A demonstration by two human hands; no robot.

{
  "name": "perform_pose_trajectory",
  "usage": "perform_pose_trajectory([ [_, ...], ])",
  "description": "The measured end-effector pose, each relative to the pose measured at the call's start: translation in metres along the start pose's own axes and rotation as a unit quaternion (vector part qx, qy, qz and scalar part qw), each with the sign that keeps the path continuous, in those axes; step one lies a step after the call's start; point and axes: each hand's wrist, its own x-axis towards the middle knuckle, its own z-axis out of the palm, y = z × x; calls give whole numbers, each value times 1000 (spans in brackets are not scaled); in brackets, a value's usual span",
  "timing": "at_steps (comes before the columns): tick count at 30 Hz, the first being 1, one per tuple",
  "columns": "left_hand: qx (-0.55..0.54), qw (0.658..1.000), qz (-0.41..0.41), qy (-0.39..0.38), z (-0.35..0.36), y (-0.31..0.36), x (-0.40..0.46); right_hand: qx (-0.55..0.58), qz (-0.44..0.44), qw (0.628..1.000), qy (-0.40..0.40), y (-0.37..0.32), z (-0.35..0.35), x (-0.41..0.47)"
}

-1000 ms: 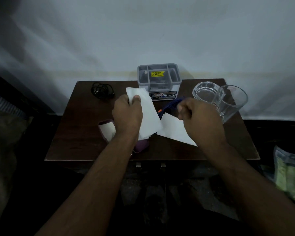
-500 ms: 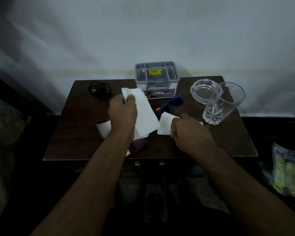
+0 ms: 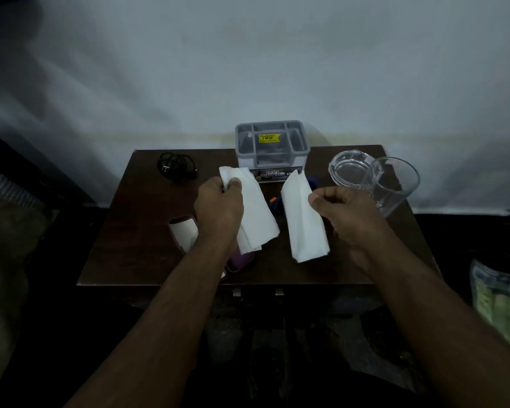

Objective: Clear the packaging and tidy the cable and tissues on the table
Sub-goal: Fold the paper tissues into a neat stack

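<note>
Each hand holds a white tissue above the dark wooden table (image 3: 147, 231). My left hand (image 3: 218, 207) pinches the top of one folded tissue (image 3: 255, 213), which hangs down to the right of the hand. My right hand (image 3: 342, 213) pinches a second folded tissue (image 3: 304, 222) by its right edge, lifted off the table. A coiled black cable (image 3: 175, 166) lies at the back left of the table. A purple-and-white package (image 3: 186, 234) lies near the front left, partly hidden by my left forearm.
A grey compartment organizer (image 3: 271, 148) with a yellow label stands at the back centre. A clear glass dish (image 3: 351, 172) and a tall glass tumbler (image 3: 390, 184) sit at the back right. A blue object (image 3: 278, 201) shows between the tissues. A green-printed bag (image 3: 498, 301) lies off the table, right.
My right hand has picked up the second tissue from the table and raised it upright. My left hand keeps its tissue in about the same place.
</note>
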Motion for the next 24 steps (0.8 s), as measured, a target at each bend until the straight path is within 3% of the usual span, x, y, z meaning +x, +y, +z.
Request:
perform_pose_trajectory([
  [5, 28, 999, 19, -11, 4, 0, -4, 54, -28, 998, 3, -4, 2, 2],
  [11, 6, 998, -4, -55, 10, -2, -7, -3, -127, 991, 34, -7, 10, -5],
  [19, -25, 997, -13, -77, 20, -4, -16, -203, -269, 941, 34, -8, 34, -18],
  [24, -121, 982, -57, -134, 18, -6, -17, -259, -303, 916, -47, -8, 52, -27],
])
